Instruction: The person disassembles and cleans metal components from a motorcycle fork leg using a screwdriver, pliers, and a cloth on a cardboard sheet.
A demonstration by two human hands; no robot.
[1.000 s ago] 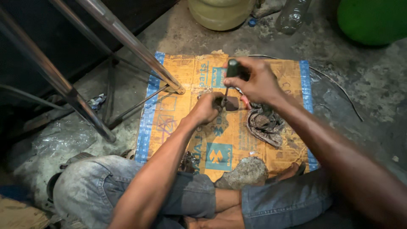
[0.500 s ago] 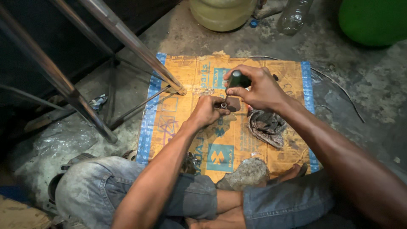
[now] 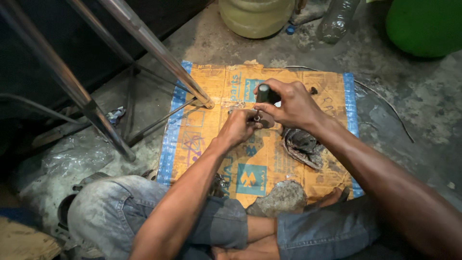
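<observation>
My right hand (image 3: 288, 103) grips a dark-handled tool (image 3: 264, 93), held upright over a flattened orange cardboard sheet (image 3: 240, 168) on the floor. My left hand (image 3: 238, 126) pinches a small metal part (image 3: 255, 115) right under the tool's tip. The two hands touch each other at the part. The tool's working end is hidden between my fingers.
A dirty metal housing (image 3: 302, 146) lies on the cardboard by my right wrist. A grey stone (image 3: 279, 197) sits at the near edge by my knees. Metal stand legs (image 3: 154, 48) slant across the left. A yellowish jug (image 3: 255, 17), a clear bottle (image 3: 337, 21) and a green tub (image 3: 426, 26) stand behind.
My right hand has shifted the tool slightly, dropping it lower toward the part, then standing it upright again. My left hand has stayed on the small part.
</observation>
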